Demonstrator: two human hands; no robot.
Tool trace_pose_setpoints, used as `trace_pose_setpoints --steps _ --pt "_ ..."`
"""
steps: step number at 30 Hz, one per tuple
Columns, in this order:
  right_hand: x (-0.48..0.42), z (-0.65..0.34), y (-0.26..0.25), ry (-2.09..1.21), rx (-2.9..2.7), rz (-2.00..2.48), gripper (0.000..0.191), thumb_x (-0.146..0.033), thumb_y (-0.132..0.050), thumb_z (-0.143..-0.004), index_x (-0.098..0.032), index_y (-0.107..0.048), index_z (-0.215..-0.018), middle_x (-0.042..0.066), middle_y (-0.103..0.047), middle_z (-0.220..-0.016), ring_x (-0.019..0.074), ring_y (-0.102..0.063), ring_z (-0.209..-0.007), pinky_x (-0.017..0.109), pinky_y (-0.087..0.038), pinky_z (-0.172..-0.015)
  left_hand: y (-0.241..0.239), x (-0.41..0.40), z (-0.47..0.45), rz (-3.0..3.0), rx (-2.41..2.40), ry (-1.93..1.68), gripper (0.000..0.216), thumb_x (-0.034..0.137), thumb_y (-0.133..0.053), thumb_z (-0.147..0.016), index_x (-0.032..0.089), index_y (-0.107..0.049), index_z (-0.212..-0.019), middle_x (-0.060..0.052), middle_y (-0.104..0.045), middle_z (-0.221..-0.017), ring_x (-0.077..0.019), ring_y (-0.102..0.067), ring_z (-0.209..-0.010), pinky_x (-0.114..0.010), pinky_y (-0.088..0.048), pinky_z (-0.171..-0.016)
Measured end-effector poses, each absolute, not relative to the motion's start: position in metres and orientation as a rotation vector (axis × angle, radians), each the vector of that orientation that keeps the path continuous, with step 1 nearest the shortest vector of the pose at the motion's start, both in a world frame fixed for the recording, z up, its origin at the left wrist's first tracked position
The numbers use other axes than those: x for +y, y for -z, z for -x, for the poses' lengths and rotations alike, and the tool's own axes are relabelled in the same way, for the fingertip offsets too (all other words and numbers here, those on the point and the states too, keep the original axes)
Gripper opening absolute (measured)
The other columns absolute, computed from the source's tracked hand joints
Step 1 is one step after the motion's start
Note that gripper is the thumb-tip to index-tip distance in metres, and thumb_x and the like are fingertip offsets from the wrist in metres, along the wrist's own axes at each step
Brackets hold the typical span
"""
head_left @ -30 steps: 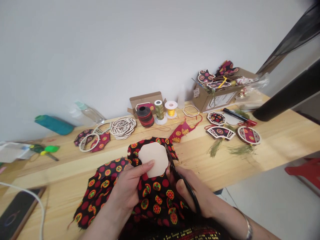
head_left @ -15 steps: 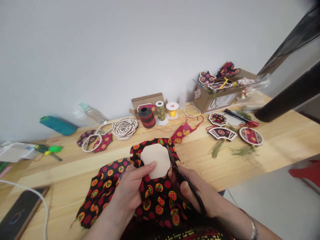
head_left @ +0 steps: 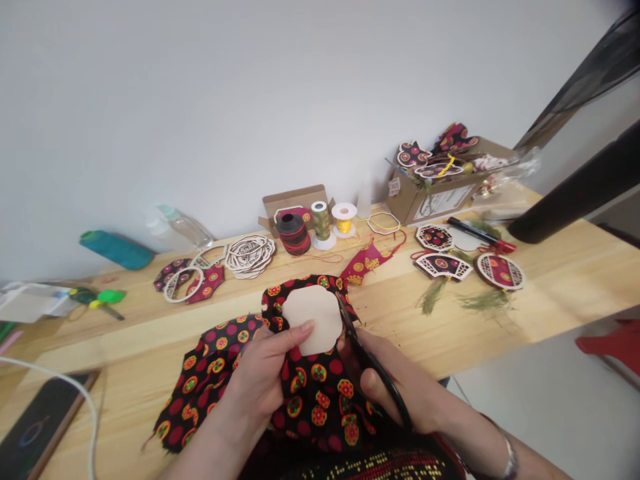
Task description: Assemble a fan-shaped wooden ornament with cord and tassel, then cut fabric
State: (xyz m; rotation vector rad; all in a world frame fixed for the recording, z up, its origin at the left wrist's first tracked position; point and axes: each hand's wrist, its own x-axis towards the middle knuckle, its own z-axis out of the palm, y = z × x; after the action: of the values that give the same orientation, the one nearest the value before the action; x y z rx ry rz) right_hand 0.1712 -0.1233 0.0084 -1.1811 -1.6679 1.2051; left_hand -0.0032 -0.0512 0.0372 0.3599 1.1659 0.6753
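Note:
A pale flat template with rounded corners [head_left: 313,313] lies on black patterned fabric [head_left: 320,397], which has red dots and bright flower motifs. My left hand [head_left: 265,367] pinches template and fabric together, thumb on top and fingers hidden beneath the cloth. Black-handled scissors [head_left: 370,357] are in my right hand [head_left: 390,380], their blades along the template's right edge with fabric there. More of the cloth spreads over the table to the left and hangs toward my lap.
Behind the fabric stand thread spools [head_left: 294,235] and a stack of wooden cutouts [head_left: 250,257]. Finished ornaments [head_left: 443,267], a marker [head_left: 475,230] and a filled cardboard box [head_left: 445,200] are at the right. A phone [head_left: 45,423] and white cable [head_left: 93,413] lie at left.
Both hands keep nearly the same place, still holding the template, cloth and scissors. The scissor blades have shifted very slightly at the template's right edge.

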Motion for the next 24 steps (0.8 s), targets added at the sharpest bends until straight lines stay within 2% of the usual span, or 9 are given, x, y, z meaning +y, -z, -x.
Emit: trace_pose_setpoints --steps 5,16,24 --pt "-0.123 -0.168 -0.011 -1.163 -1.654 1.236 0.057 -0.073 -0.029 -0.086 -0.018 -0.047 -0.088 0.004 -0.055 -0.081 0.0161 -0.044 -0.068 0.031 -0.04 -0.062 -0.037 -0.052 0.005 -0.401 1.138 -0.66 0.016 0.002 -0.064 -0.074 0.002 -0.073 -0.088 -0.019 -0.076 -0.082 -0.031 -0.074 -0.075 -0.041 -0.061 -0.075" --pt "-0.124 -0.165 -0.005 -1.306 -1.518 1.196 0.058 -0.076 -0.031 -0.083 -0.019 -0.041 -0.077 -0.003 -0.04 -0.064 0.0112 -0.032 -0.058 0.027 -0.029 -0.053 -0.035 -0.053 0.003 -0.346 1.131 -0.641 0.015 0.002 -0.065 -0.074 0.002 -0.073 -0.087 -0.02 -0.075 -0.087 -0.0324 -0.073 -0.082 -0.041 -0.061 -0.078" --pt "-0.128 -0.164 0.0 -1.393 -1.438 1.177 0.057 -0.075 -0.032 -0.084 -0.02 -0.038 -0.074 -0.004 -0.036 -0.063 0.0101 -0.029 -0.057 0.025 -0.027 -0.051 -0.034 -0.053 0.003 -0.318 1.121 -0.641 0.013 0.001 -0.066 -0.072 0.0 -0.074 -0.083 -0.021 -0.075 -0.085 -0.0339 -0.073 -0.082 -0.042 -0.061 -0.078"
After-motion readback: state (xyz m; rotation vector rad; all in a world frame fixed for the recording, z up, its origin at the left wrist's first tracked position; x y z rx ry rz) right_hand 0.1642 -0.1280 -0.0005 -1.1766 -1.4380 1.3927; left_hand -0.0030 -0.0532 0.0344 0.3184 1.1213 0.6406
